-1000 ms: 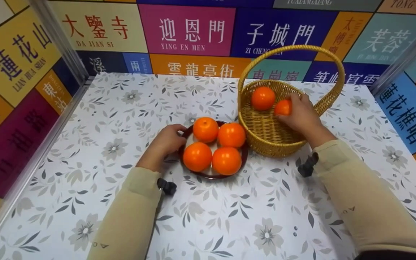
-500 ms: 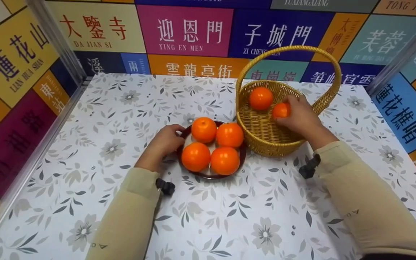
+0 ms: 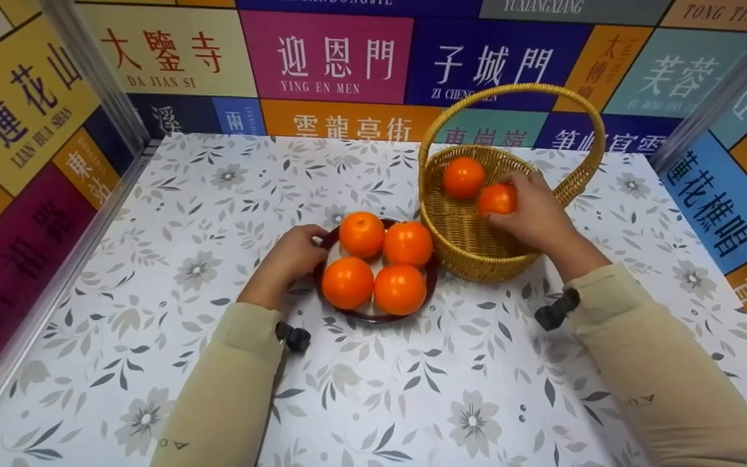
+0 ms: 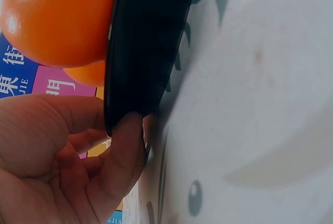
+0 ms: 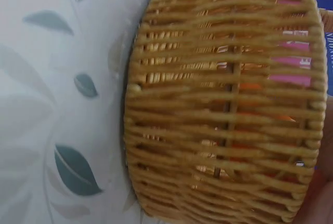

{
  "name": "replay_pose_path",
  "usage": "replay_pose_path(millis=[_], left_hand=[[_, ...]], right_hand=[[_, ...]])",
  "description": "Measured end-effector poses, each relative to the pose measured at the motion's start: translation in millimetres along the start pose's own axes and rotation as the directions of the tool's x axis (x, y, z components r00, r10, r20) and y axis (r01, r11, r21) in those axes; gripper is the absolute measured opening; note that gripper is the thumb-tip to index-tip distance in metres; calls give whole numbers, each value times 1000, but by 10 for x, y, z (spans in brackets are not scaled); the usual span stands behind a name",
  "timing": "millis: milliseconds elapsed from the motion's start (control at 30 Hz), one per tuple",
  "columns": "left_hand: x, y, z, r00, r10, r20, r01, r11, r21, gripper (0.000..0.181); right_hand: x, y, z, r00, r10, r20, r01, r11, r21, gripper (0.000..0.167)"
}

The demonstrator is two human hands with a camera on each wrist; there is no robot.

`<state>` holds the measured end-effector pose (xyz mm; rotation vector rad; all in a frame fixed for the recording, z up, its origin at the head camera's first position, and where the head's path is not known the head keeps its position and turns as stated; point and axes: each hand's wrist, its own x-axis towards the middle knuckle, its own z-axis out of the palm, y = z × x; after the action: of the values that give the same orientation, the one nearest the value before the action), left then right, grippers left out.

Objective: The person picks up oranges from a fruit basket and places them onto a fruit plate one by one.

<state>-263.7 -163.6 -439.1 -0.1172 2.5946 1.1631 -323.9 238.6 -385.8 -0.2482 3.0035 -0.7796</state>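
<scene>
My left hand [image 3: 286,263] pinches the left rim of a dark dish [image 4: 148,41]; the left wrist view shows thumb and fingers at its edge. Several glossy oranges [image 3: 399,290] sit in the dish, which stands on the table. To its right is a woven wicker basket [image 3: 477,264] with a tall arched handle. One orange [image 3: 464,178] lies at the back left inside it. My right hand [image 3: 539,217], reaching in over the basket's right side, holds another orange [image 3: 497,199], partly hidden by the fingers. In the right wrist view the basket's wall [image 5: 223,99] covers most of the work.
A white cloth with grey leaves and flowers [image 3: 218,181] covers the table. Colourful panels with printed lettering [image 3: 328,58] stand behind and at both sides. The basket's handle [image 3: 509,91] rises beside my right hand.
The head view has shifted slightly. My right hand has moved a little left inside the basket with its orange, which shows more now. My left hand stays at the dish's rim.
</scene>
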Motion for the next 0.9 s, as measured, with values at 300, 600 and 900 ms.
replay_pose_path(millis=[300,600,900], left_hand=[[-12,-6,14,1000,-1,2,1,1000,-6,43],[-16,-7,5,1000,10,0,-10,999,-41,41],[-16,6,-6,1000,-5,9,5,1000,-20,44]], right_hand=[[-163,-96,55,996,-54,-66,59,995,82,71],[-347,-308,132,990,-79,-117,99,979,176,71],[-487,-472,213,981,-121,-154,154,962,226,71]])
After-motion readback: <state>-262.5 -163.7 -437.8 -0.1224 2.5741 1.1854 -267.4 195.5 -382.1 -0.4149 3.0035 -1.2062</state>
